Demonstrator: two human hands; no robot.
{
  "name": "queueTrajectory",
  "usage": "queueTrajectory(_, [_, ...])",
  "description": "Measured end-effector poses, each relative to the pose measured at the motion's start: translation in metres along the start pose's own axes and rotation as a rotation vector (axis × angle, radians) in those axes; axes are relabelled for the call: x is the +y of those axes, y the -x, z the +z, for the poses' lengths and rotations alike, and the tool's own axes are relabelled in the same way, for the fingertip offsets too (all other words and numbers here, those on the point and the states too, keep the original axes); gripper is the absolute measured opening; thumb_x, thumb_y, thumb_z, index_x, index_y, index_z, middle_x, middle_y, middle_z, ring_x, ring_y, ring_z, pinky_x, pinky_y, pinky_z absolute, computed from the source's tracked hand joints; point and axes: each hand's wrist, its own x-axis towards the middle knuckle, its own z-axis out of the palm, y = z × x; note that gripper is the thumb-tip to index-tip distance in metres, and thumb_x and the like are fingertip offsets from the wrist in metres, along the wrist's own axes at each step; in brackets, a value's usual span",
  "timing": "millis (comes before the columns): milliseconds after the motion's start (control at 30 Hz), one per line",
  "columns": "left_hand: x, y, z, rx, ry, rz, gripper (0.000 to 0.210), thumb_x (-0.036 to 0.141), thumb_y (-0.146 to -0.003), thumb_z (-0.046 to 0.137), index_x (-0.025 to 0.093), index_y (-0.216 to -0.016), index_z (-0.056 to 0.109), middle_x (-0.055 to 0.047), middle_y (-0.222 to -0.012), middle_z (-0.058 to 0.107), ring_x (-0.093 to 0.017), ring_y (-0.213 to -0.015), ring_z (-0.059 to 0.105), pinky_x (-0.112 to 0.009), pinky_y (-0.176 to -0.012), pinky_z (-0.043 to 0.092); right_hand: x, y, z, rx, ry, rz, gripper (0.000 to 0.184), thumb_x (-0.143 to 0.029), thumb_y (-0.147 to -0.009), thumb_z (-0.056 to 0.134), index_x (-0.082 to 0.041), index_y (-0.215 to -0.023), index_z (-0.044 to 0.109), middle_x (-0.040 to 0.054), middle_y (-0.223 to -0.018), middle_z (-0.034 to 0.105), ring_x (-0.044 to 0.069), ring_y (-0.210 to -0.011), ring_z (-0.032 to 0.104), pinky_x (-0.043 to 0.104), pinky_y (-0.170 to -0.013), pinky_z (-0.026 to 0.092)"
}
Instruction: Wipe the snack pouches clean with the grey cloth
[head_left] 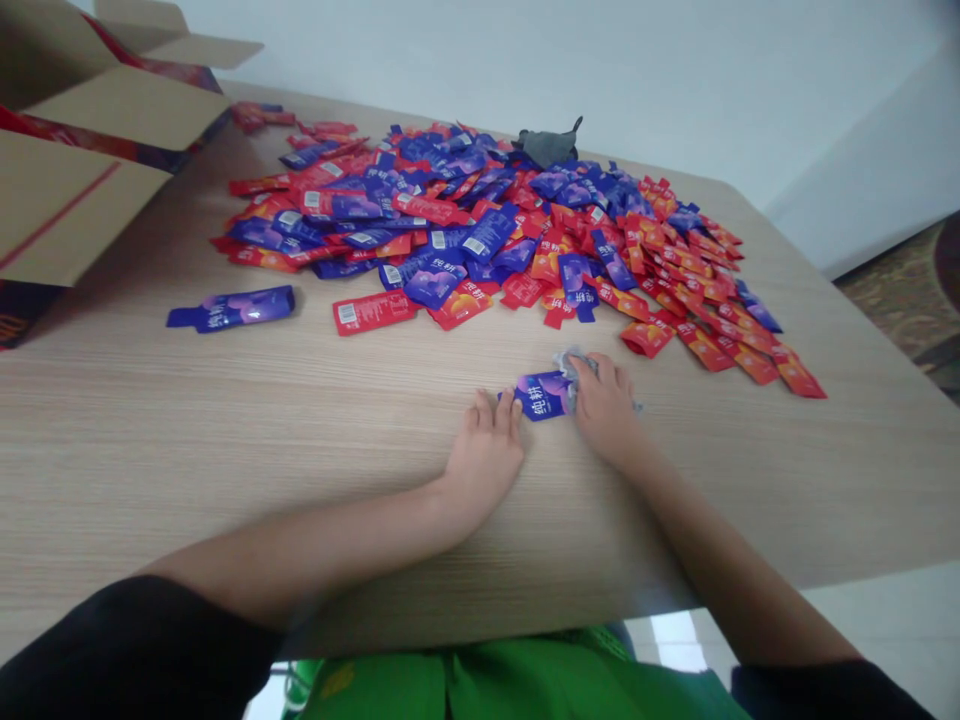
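Observation:
A purple-blue pouch [541, 396] with white lettering lies flat on the table between my two hands. The fingers of my left hand [486, 455] press on its narrow neck at the left end and hold it down. In my right hand [604, 405] is a crumpled grey cloth [571, 367], pressed onto the pouch's right end, which is hidden under the cloth and fingers. Farther left a second purple-blue pouch [244, 309] lies by itself, its neck pointing left.
A big heap of red and purple-blue pouches [450, 215] spreads over the far half of the wooden table [225, 430]. On the heap's back edge rests a dark grey cloth item [550, 147]. An open cardboard box [82, 190] stands at the left.

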Motion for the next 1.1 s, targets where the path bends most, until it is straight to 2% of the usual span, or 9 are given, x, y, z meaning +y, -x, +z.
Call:
queueTrajectory(167, [0.001, 0.001, -0.001, 0.004, 0.009, -0.026, 0.05, 0.005, -0.093, 0.038, 0.004, -0.142, 0.047, -0.022, -0.149, 0.041, -0.038, -0.131, 0.05, -0.046, -0.094, 0.05, 0.02, -0.008, -0.008, 0.076, -0.098, 0.049, 0.051, -0.013, -0.085, 0.04, -0.016, -0.134, 0.054, 0.0183, -0.127, 0.048, 0.033, -0.111, 0.048, 0.055, -0.095, 0.041])
queueTrajectory(300, [0.0, 0.001, -0.003, 0.013, 0.006, -0.017, 0.049, 0.007, -0.094, 0.038, 0.004, -0.142, 0.048, -0.022, -0.15, 0.04, -0.038, -0.13, 0.05, -0.045, -0.095, 0.049, -0.016, -0.016, -0.02, 0.185, -0.225, -0.05, 0.054, -0.011, -0.087, 0.037, -0.018, -0.139, 0.048, 0.0175, -0.133, 0.044, 0.032, -0.122, 0.043, 0.052, -0.102, 0.037])
queueTrajectory(400, [-0.001, 0.001, -0.003, 0.009, 0.003, -0.007, 0.047, 0.01, -0.095, 0.037, 0.003, -0.139, 0.051, -0.022, -0.148, 0.043, -0.039, -0.13, 0.049, -0.044, -0.094, 0.049, -0.049, -0.012, -0.017, 0.079, -0.196, -0.158, 0.053, -0.012, -0.088, 0.038, -0.019, -0.14, 0.047, 0.0164, -0.137, 0.045, 0.031, -0.118, 0.045, 0.048, -0.096, 0.04])
queueTrajectory(500, [-0.002, 0.001, -0.004, -0.009, -0.002, -0.015, 0.047, 0.01, -0.096, 0.037, 0.001, -0.139, 0.05, -0.022, -0.147, 0.045, -0.04, -0.13, 0.049, -0.044, -0.094, 0.048, -0.058, -0.006, -0.008, -0.036, -0.088, -0.225, 0.048, -0.015, -0.09, 0.041, -0.019, -0.137, 0.051, 0.0158, -0.137, 0.05, 0.031, -0.112, 0.046, 0.046, -0.091, 0.041])
queueTrajectory(733, [-0.003, -0.003, -0.004, 0.023, 0.003, 0.012, 0.047, 0.008, -0.092, 0.041, 0.0, -0.137, 0.052, -0.024, -0.146, 0.046, -0.035, -0.124, 0.055, -0.045, -0.095, 0.045, 0.008, 0.001, -0.004, -0.015, 0.025, 0.016, 0.05, -0.016, -0.087, 0.042, -0.014, -0.137, 0.051, 0.0181, -0.132, 0.052, 0.033, -0.107, 0.05, 0.05, -0.09, 0.043])
queueTrajectory(833, [-0.013, -0.011, -0.01, 0.096, 0.1, 0.032, 0.038, 0.02, -0.094, 0.045, 0.001, -0.122, 0.064, -0.022, -0.132, 0.061, -0.031, -0.119, 0.057, -0.045, -0.101, 0.041, 0.033, 0.002, -0.002, 0.067, -0.118, 0.057, 0.05, -0.014, -0.088, 0.038, -0.014, -0.137, 0.05, 0.0176, -0.127, 0.053, 0.031, -0.113, 0.05, 0.05, -0.095, 0.044])
queueTrajectory(900, [-0.025, -0.02, -0.016, 0.126, 0.196, 0.033, 0.038, 0.032, -0.097, 0.043, 0.008, -0.101, 0.072, -0.016, -0.11, 0.071, -0.028, -0.11, 0.06, -0.044, -0.102, 0.04, 0.041, -0.002, -0.002, 0.172, -0.286, 0.08, 0.05, -0.013, -0.088, 0.036, -0.014, -0.136, 0.049, 0.0171, -0.126, 0.053, 0.029, -0.118, 0.05, 0.049, -0.1, 0.043])
queueTrajectory(967, [-0.039, -0.03, -0.021, 0.124, 0.28, -0.009, 0.043, 0.04, -0.099, 0.039, 0.013, -0.091, 0.072, -0.011, -0.094, 0.072, -0.025, -0.099, 0.062, -0.043, -0.096, 0.043, 0.044, -0.007, -0.005, 0.272, -0.43, 0.113, 0.049, -0.014, -0.088, 0.037, -0.015, -0.135, 0.049, 0.0164, -0.126, 0.053, 0.027, -0.12, 0.05, 0.048, -0.103, 0.042])
queueTrajectory(1100, [-0.056, -0.05, -0.015, 0.134, 0.375, -0.06, 0.044, 0.05, -0.092, 0.053, 0.015, -0.116, 0.064, -0.011, -0.111, 0.065, -0.028, -0.108, 0.056, -0.041, -0.091, 0.044, 0.046, -0.014, -0.014, 0.399, -0.553, 0.164, 0.044, -0.015, -0.085, 0.042, -0.02, -0.127, 0.054, 0.0134, -0.123, 0.057, 0.026, -0.117, 0.053, 0.049, -0.104, 0.04])
